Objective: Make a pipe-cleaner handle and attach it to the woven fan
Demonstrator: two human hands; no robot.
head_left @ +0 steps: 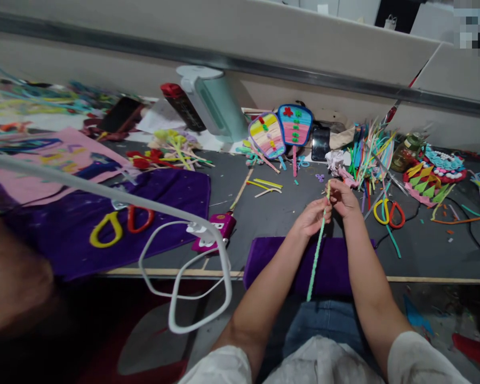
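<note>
The bare left hand had its thumb and fingers pinched around a pale-green, slender, fuzzy strand, and the bare right hand had its fingertips closed on the strand's yellowish upper end. The strand slanted down between the forearms, in front of a folded, deep-purple cloth, its lower end near the lap. That loose end could perhaps have snagged on clothing or the cloth, and a slackened pinch might have let the strand slip or, if it was wound, unravel. The scissors with yellow and red plastic loop handles lay near the right forearm, where a careless elbow might have knocked them. Farther off, a magenta, boxy power strip bore a round label, and a black, red-capped cylindrical bottle carried pale markings; neither could be read, and no brand was legible.
</note>
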